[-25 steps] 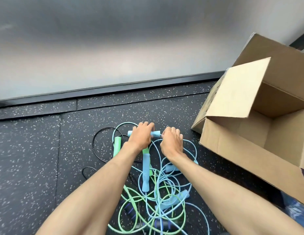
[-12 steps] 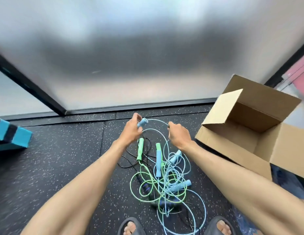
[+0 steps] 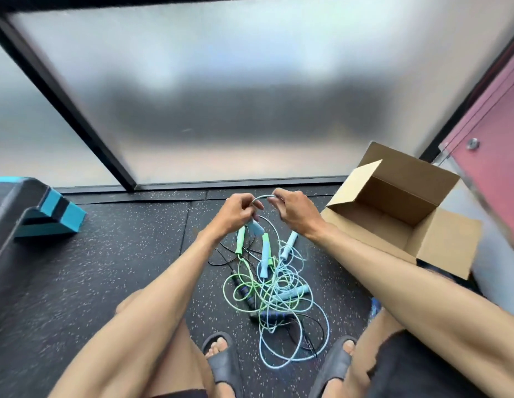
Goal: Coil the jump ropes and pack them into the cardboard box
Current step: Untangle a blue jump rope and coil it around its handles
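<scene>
A tangle of jump ropes point(image 3: 273, 294) lies on the dark speckled floor between my feet: light blue, green and black cords with blue, green and dark handles. My left hand point(image 3: 238, 212) grips a light blue handle point(image 3: 255, 226) lifted above the pile. My right hand point(image 3: 296, 211) pinches the light blue cord point(image 3: 261, 198) that arches between both hands. The open cardboard box point(image 3: 405, 225) stands to the right, its flaps spread and its inside bare as far as I see.
A frosted glass wall with a black frame point(image 3: 77, 110) runs along the far side. A teal and black padded block point(image 3: 49, 214) sits at the left. A red panel point(image 3: 497, 133) stands at the right. My sandalled feet point(image 3: 221, 357) flank the pile.
Both hands have risen from the floor with the blue handle and cord. The view pulled up and back, so feet, knees and the teal block came into sight.
</scene>
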Demonstrator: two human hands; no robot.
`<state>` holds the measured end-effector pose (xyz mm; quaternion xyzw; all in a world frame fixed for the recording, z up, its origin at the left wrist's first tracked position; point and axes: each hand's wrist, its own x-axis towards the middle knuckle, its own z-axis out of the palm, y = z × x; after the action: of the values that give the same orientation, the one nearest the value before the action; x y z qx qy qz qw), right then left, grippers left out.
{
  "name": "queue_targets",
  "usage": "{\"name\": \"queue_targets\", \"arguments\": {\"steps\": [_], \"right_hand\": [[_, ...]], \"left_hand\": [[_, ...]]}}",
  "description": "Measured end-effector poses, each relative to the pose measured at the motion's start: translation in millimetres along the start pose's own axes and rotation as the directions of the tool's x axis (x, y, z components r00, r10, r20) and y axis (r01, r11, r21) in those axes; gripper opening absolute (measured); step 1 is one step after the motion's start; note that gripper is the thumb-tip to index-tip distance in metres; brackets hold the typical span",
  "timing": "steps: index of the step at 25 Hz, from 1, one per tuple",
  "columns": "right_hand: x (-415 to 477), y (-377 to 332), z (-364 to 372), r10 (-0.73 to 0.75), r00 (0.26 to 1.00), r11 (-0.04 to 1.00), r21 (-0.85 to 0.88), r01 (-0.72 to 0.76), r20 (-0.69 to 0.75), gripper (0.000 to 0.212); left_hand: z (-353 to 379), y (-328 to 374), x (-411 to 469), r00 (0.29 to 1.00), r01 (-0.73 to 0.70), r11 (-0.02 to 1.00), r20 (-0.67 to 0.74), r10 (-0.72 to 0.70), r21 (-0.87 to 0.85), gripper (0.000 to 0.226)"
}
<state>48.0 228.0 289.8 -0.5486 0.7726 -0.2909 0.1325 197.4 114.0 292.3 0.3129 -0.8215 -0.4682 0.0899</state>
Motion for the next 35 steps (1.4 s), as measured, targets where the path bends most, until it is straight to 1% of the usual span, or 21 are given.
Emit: {"name": "queue_targets", "arguments": {"steps": [2, 4, 6, 8, 10, 13, 15, 17, 19, 22, 24, 25, 28, 30, 33, 35], "right_hand": [[-8, -5, -6, 0.014, 0.999, 0.999, 0.048, -0.011, -0.045, 0.028], [-12, -6, -8, 0.068, 0.997, 0.99, 0.13, -0.062, -0.04, 0.032], [-14, -5, -10, 0.12, 0.992, 0.973, 0.196, -0.123, 0.025, 0.031], [-13, 0, -7, 0.16, 0.983, 0.96, 0.218, -0.176, 0.092, 0.026], [-14, 9, 0, 0.223, 0.96, 0.942, 0.215, -0.256, 0.168, 0.02], [-21, 20, 13, 0.325, 0.903, 0.897, 0.21, -0.389, 0.282, 0.016], [-31, 20, 17, 0.322, 0.888, 0.873, 0.26, -0.413, 0.328, 0.008], [-37, 18, 18, 0.277, 0.907, 0.867, 0.324, -0.378, 0.316, 0.008], [-41, 13, 18, 0.231, 0.93, 0.884, 0.337, -0.324, 0.287, 0.009], [-43, 7, 17, 0.142, 0.959, 0.944, 0.257, -0.205, 0.245, 0.012], [-45, 5, 20, 0.094, 0.969, 0.96, 0.236, -0.149, 0.229, 0.012], [-46, 6, 22, 0.1, 0.968, 0.956, 0.248, -0.158, 0.231, 0.012], [-47, 11, 25, 0.18, 0.946, 0.93, 0.268, -0.253, 0.269, 0.012], [-47, 11, 25, 0.17, 0.951, 0.938, 0.255, -0.236, 0.257, 0.011], [-46, 1, 24, 0.016, 0.982, 0.981, 0.189, -0.052, 0.187, 0.007], [-46, -7, 23, -0.109, 0.984, 0.985, 0.147, 0.088, 0.14, 0.007]], "left_hand": [[2, 13, -11, 1.0, -0.007, 0.995, 0.004, 0.007, -0.102, 0.026], [5, 24, -21, 1.0, 0.022, 0.977, 0.0, -0.022, -0.211, 0.03], [8, 31, -31, 0.998, 0.055, 0.949, 0.024, -0.05, -0.311, 0.031], [7, 35, -38, 0.997, 0.068, 0.901, 0.066, -0.044, -0.429, 0.03], [3, 36, -40, 0.995, 0.074, 0.821, 0.103, -0.018, -0.566, 0.03], [-8, 37, -39, 0.988, 0.1, 0.632, 0.151, 0.027, -0.769, 0.032], [-15, 35, -40, 0.987, 0.084, 0.524, 0.144, 0.075, -0.848, 0.033], [-17, 35, -41, 0.991, 0.043, 0.472, 0.096, 0.09, -0.88, 0.033], [-13, 35, -37, 0.997, -0.017, 0.418, 0.015, 0.071, -0.908, 0.03], [-6, 29, -26, 0.987, -0.161, 0.319, -0.16, 0.028, -0.934, 0.027], [-6, 25, -20, 0.964, -0.244, 0.277, -0.264, -0.034, -0.929, 0.027], [-7, 23, -18, 0.952, -0.268, 0.259, -0.296, -0.074, -0.928, 0.026], [-13, 18, -15, 0.927, -0.3, 0.216, -0.338, -0.164, -0.929, 0.025], [-15, 15, -15, 0.918, -0.306, 0.22, -0.348, -0.191, -0.926, 0.024], [-17, 12, -14, 0.903, -0.303, 0.295, -0.372, -0.216, -0.906, 0.023], [-19, 11, -12, 0.884, -0.302, 0.349, -0.397, -0.246, -0.887, 0.02]]}}
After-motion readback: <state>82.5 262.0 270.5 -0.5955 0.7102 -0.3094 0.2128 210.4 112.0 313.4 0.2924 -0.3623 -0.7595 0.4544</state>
